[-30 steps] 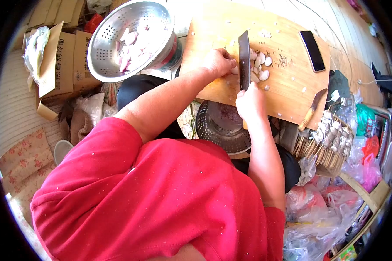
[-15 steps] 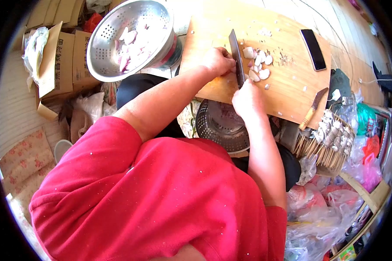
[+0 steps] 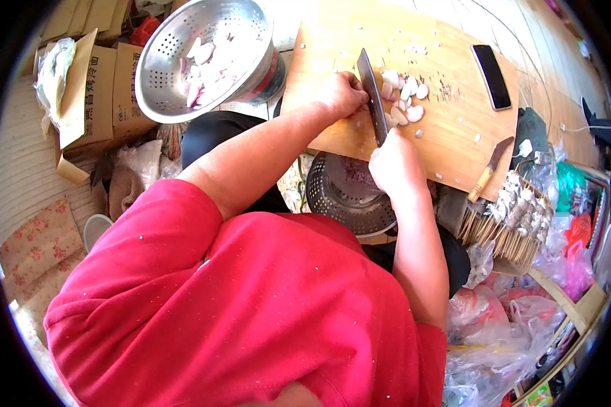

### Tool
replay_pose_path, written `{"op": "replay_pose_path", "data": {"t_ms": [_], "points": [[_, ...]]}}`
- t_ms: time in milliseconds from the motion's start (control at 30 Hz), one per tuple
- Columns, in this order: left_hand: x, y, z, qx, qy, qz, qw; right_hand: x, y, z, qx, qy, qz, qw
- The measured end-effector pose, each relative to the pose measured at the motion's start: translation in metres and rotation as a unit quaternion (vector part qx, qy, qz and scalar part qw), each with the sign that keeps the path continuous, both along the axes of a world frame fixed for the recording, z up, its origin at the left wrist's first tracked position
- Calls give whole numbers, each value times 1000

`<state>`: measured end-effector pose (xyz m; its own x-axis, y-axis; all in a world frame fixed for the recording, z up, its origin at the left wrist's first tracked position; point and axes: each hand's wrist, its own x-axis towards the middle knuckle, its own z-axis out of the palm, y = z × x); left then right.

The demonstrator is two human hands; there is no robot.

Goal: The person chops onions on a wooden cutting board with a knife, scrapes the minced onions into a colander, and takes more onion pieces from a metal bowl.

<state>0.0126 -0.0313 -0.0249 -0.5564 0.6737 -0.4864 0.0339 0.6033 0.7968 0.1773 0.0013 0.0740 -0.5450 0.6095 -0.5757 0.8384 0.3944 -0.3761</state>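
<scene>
My right hand (image 3: 395, 163) is closed round the handle of a cleaver (image 3: 372, 95), its blade on edge over the wooden cutting board (image 3: 448, 152). Against the blade's left side, my left hand (image 3: 345, 96) is curled with bent fingers. Whatever those fingers press on is hidden from this angle. Just right of the blade lies a small heap of cut, whitish-purple onion pieces (image 3: 415, 113), possibly shallot. Smaller bits are scattered across the board.
A metal colander (image 3: 157, 71) with onion pieces stands left of the board. Another colander (image 3: 327, 197) sits below its near edge. On the board's right lie a phone (image 3: 491, 76) and a small knife (image 3: 489, 171). Bundled skewers (image 3: 506, 237) and plastic bags (image 3: 502, 325) are further right.
My right hand and the cleaver's handle end have shifted slightly right, tilting the blade a little more. The left hand stays nearly in place beside it.
</scene>
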Motion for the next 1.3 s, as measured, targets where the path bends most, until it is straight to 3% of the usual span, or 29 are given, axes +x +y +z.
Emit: {"op": "replay_pose_path", "data": {"t_ms": [133,233,367,500,733,867,933,1167,1300], "points": [[1,-1,10,-7,14,3,1000,-14,4,-17,0,-2,-8,1000],[0,-4,6,15,-22,15,1000,-14,2,-26,-10,63,-73,995],[0,-5,1,19,-15,15,1000,-5,-1,-16,-1,75,-57,996],[3,-5,5,7,22,16,1000,-1,-5,5,-14,14,-21,1000],[0,-6,-2,-1,65,-3,998,-14,1,-10,-26,-16,-14,999],[0,-7,7,-10,55,-12,998,-15,-1,-28,-11,28,-38,999],[2,-8,11,-15,144,-37,989,-12,-1,-28,0,54,-44,998],[3,-10,6,-21,97,-13,995,-4,-1,-5,-36,23,-18,999],[4,-12,4,-23,160,-33,986,-10,-1,-26,-26,19,-10,999]]}}
